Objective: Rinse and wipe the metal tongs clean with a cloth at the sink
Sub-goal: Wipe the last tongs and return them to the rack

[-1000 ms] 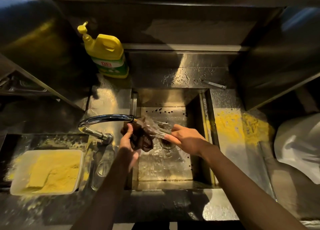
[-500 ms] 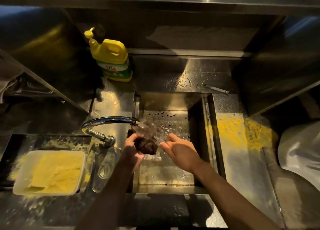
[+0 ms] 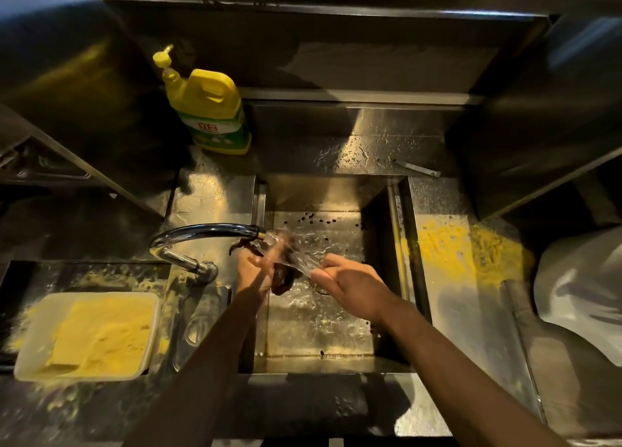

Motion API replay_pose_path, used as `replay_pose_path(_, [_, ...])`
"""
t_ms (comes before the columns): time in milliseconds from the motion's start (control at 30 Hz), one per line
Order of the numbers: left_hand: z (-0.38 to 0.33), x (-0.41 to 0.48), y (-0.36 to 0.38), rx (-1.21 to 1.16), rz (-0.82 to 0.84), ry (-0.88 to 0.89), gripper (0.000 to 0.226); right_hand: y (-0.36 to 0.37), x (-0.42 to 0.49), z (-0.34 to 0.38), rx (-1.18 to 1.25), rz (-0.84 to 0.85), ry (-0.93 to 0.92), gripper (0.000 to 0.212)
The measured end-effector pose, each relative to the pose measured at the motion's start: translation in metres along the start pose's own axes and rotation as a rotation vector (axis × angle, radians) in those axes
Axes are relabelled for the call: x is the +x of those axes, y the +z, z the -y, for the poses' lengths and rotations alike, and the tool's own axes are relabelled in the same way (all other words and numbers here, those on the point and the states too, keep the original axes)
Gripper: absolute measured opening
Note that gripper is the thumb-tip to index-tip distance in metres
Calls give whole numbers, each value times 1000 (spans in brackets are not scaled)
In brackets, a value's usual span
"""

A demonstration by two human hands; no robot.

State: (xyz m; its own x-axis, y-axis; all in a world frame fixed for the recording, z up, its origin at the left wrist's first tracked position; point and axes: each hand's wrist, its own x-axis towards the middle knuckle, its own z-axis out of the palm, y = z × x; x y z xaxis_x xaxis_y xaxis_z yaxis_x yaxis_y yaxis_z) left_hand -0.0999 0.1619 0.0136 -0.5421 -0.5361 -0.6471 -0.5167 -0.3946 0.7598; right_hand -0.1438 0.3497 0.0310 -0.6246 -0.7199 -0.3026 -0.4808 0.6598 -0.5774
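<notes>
Steel tongs (image 3: 298, 262), blurred by running water, seem to lie crosswise under the faucet (image 3: 208, 231) over the sink (image 3: 323, 192), the right hand (image 3: 351, 290) pinching one end, the left hand (image 3: 254, 273) clamping the dark cloth (image 3: 282, 280) round the other.

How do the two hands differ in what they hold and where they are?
The left hand grips a dark cloth; the right hand holds the tongs. The left hand is beside the tap spout; the right hand is nearer the middle of the sink. Both are over it, at the running water.
</notes>
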Motion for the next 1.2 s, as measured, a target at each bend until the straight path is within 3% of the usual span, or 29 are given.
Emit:
replay_pose_path(100, [3,3,1,-17,46,-28,62,4,5,-5,-1,16,-12,60])
replay_pose_path(167, [4,4,0,-55,38,-95,54,6,3,-5,21,25,-20,60])
replay_pose_path(267, [0,5,0,18,45,11,33,-1,-2,-11,21,28,-26,59])
replay_pose_path(367, [3,8,-3,-4,34,49,58,-12,-6,-18,13,36,-8,64])
replay_pose_path(400, [4,7,-3,-7,10,64,57,-14,-7,-19,5,36,7,66])
replay_pose_path(533, [1,-1,2,-148,1,45,13,-10,-13,-25,-135,-84,80,59])
replay_pose_path(600, [-2,-2,0,-290,10,-41,19,-6,-13,-26,-135,-146,135,54])
replay_pose_path(667, [0,-3,-6,-373,70,-130,38,-1,-9,-25,-70,-97,156,54])
replay_pose_path(733, [3,-7,-11,-360,192,-155,52,4,-2,-22,-85,-33,121,61])
replay_pose_path(867, [6,-13,-8,-271,354,-128,52,2,12,-10,-143,67,104,61])
replay_pose_path(967, [6,-14,-2,-282,308,-36,42,0,13,-8,-145,98,93,61])
replay_pose_path(1067, [11,-11,-1,-368,191,-43,76,-8,6,-14,-192,101,49,61])
replay_pose_path(1200, [20,-1,-4,-403,80,-129,51,-18,-1,-26,-222,113,61,58])
